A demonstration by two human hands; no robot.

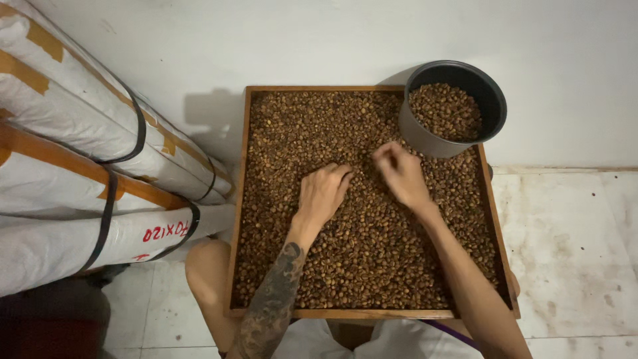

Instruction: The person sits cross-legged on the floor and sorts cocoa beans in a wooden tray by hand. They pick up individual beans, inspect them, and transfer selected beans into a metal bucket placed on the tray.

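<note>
The person's left hand is resting palm-down on the layer of small brown roasted beans, its fingers curled loosely and pressing into them without closing on anything that shows; the right hand is hovering just above the beans, fingertips drawn together as if pinching, though whether a bean is sitting between them is too small to tell. The beans are lying all around and beneath both sets of fingers, filling the shallow square wooden tray that is resting across the person's knees. They are likely handling as light, hard, dry and loose things, rolling and slipping away under a push, so a single one is best taken by a fingertip pinch and many by a scoop. Just beyond the right fingertips, a dark grey round plastic pot is sitting on the tray's far corner, part-filled with more beans and narrowing the reach there. Well off to the side of the left fingers, white wrapped rolls with orange tape and black straps are leaning against the pale wall.
</note>
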